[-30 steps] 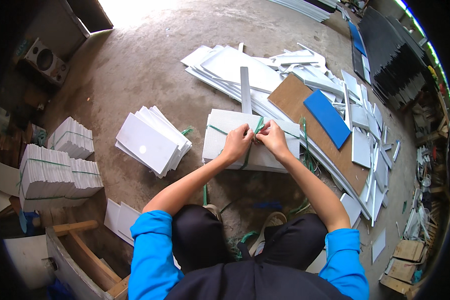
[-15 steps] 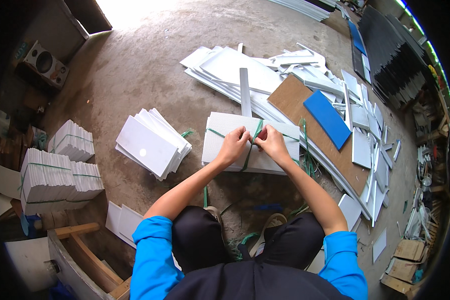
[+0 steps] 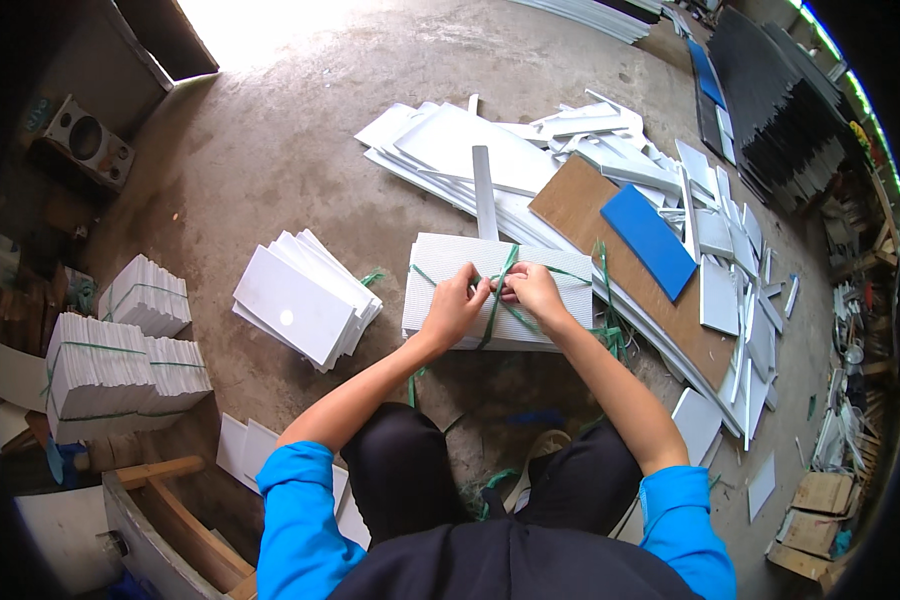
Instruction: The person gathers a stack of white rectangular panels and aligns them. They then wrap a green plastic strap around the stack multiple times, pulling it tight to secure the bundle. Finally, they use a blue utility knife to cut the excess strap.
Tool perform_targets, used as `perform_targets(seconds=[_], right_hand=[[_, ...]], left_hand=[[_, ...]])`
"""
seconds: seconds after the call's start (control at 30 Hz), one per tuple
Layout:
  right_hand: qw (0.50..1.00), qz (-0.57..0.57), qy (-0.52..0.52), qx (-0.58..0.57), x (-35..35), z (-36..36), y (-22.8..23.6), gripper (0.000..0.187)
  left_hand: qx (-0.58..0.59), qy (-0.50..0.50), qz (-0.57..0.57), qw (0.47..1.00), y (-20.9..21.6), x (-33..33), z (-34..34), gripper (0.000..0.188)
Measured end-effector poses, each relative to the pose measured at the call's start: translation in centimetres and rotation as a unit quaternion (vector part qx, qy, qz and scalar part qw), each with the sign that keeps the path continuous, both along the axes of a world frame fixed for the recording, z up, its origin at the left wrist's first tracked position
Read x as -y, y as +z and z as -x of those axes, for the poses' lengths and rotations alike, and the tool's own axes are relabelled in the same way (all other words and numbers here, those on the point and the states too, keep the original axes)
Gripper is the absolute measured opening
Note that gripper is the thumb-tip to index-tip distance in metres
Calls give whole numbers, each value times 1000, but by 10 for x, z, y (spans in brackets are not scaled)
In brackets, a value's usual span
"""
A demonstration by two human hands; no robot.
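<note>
In front of my knees lies a stack of white ribbed sheets (image 3: 432,262). Green plastic strapping twine (image 3: 487,322) crosses over its top, one strand along the length and one across. My left hand (image 3: 456,304) is above the middle of the stack, thumb and fingers pinched together on the twine. Close beside it, my right hand (image 3: 531,295) also pinches the twine near the crossing. The fingertips of both hands nearly meet, and they partly hide the ends they grip.
Left of the bundle sits a loose pile of white panels (image 3: 295,300). Twine-bound white stacks (image 3: 100,375) stand farther left, behind a wooden frame (image 3: 170,520). Scrap panels, a brown board (image 3: 580,205) and a blue board (image 3: 650,240) cover the floor to the right. Loose green twine (image 3: 610,335) lies beside the bundle.
My hands have shifted slightly down and left from the twine crossing, still pinching. The whole view has tilted a little; the stack stays in place.
</note>
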State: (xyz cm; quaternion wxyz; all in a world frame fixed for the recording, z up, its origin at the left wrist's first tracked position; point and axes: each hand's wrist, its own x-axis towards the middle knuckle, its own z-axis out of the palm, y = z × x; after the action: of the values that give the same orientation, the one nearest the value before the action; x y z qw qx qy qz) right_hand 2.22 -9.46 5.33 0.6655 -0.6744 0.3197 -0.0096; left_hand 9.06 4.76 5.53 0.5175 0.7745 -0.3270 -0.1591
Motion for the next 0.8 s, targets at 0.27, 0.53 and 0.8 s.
perform_targets(seconds=[0.27,0.53,0.8], right_hand=[[985,-144,-89,36,-5,6,7,32],[985,-135,-89,54,-7,4,6,44],[981,-138,-93,95,0,9,-9,52]], left_hand=[[83,63,-15,994,-1,12,5,36],[18,39,-84,995,-8,24,-12,40],[52,-91,-151,983,0,26,-20,27]])
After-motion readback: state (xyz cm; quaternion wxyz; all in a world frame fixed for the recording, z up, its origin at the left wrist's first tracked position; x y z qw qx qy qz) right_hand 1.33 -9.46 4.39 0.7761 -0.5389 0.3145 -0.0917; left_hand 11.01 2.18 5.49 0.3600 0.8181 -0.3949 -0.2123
